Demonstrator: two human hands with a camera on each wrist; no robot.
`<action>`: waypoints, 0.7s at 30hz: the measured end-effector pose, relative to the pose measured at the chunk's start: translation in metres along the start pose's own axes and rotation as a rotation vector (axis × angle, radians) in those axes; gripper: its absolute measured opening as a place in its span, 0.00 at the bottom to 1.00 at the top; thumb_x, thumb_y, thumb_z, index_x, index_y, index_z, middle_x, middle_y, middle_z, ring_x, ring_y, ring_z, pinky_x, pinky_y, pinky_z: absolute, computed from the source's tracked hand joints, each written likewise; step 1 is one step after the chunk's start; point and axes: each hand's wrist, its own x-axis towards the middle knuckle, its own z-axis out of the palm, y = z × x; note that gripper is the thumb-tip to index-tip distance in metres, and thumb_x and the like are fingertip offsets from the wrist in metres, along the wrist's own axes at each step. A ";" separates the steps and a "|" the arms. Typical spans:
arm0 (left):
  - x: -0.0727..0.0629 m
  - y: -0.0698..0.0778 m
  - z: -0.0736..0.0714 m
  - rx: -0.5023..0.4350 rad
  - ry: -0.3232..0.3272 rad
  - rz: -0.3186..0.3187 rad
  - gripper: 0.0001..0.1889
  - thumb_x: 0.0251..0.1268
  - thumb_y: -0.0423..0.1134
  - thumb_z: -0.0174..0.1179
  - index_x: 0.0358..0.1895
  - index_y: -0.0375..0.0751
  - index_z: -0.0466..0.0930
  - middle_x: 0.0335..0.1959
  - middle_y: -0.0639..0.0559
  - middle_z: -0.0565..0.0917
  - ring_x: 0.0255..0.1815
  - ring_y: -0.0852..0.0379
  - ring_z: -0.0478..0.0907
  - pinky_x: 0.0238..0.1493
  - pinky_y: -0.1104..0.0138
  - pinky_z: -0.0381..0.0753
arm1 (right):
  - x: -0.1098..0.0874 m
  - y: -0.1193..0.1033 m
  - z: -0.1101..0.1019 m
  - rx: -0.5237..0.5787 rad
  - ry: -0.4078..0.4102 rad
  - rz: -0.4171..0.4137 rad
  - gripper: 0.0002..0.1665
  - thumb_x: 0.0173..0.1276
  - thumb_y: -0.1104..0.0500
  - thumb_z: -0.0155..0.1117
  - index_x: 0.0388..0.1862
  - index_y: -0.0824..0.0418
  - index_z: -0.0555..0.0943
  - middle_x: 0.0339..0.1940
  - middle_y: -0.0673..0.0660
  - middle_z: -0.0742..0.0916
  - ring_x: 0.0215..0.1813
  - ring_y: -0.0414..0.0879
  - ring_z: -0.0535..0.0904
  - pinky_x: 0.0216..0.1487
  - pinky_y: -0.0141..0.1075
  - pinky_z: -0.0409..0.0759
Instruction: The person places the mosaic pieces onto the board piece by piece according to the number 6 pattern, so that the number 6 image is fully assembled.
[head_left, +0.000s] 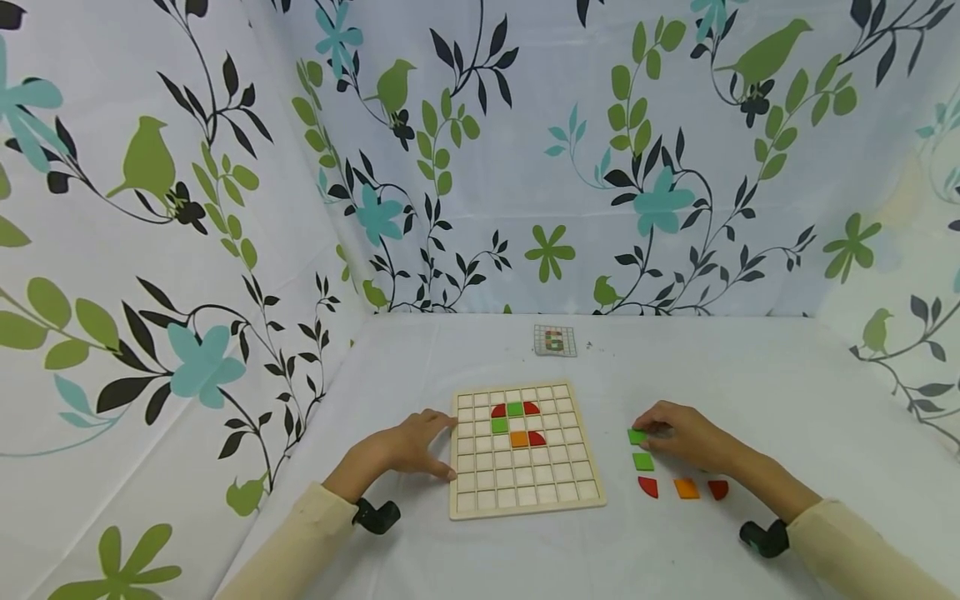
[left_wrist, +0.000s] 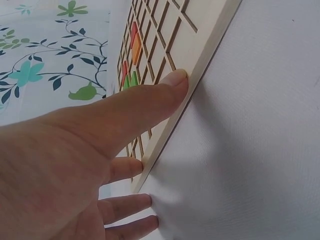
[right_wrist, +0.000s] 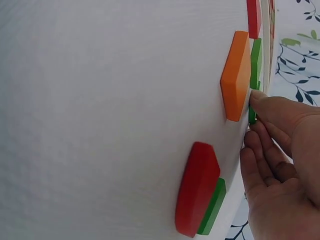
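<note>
My left hand (head_left: 405, 446) rests at the left edge of a wooden grid board (head_left: 525, 512), with spread, fairly straight fingers. Its thumb lies on the rim in the left wrist view. Several tiles sit in the board: green squares (head_left: 514, 409), an orange square (head_left: 519, 439) and red quarter-rounds (head_left: 536, 438). Right of the board, my right hand (head_left: 686, 435) pinches a green square tile (head_left: 637, 437) at table level. A second green tile (head_left: 642, 462) lies just nearer. In the right wrist view another green tile (right_wrist: 212, 206) shows behind a red one (right_wrist: 196, 190).
Loose on the white table lie an orange tile (head_left: 686, 488) and two red quarter-round tiles, one on the left (head_left: 648, 487) and one on the right (head_left: 717, 489). Behind the board is a small gridded card (head_left: 555, 341) with a coloured pattern. Patterned curtains (head_left: 465, 167) surround the table.
</note>
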 end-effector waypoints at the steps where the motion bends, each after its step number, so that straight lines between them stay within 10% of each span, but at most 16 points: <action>1: 0.000 0.000 0.000 -0.002 0.000 -0.001 0.50 0.58 0.59 0.78 0.81 0.49 0.65 0.80 0.43 0.65 0.82 0.40 0.61 0.75 0.40 0.70 | 0.001 0.000 0.000 0.002 -0.003 0.005 0.16 0.70 0.58 0.76 0.55 0.56 0.87 0.49 0.47 0.86 0.53 0.46 0.83 0.60 0.45 0.86; 11: 0.000 0.000 -0.001 -0.006 -0.002 0.004 0.50 0.58 0.58 0.79 0.81 0.47 0.65 0.80 0.43 0.65 0.82 0.40 0.61 0.75 0.40 0.70 | 0.010 -0.009 -0.001 -0.016 -0.011 -0.002 0.16 0.69 0.58 0.76 0.54 0.57 0.87 0.47 0.47 0.86 0.50 0.44 0.81 0.55 0.36 0.86; 21: 0.000 0.001 -0.001 -0.003 0.000 0.003 0.49 0.58 0.57 0.79 0.80 0.47 0.66 0.80 0.42 0.66 0.81 0.40 0.62 0.74 0.40 0.71 | 0.034 -0.032 -0.001 -0.036 -0.009 -0.070 0.14 0.70 0.61 0.75 0.52 0.58 0.86 0.46 0.48 0.86 0.51 0.46 0.81 0.57 0.46 0.86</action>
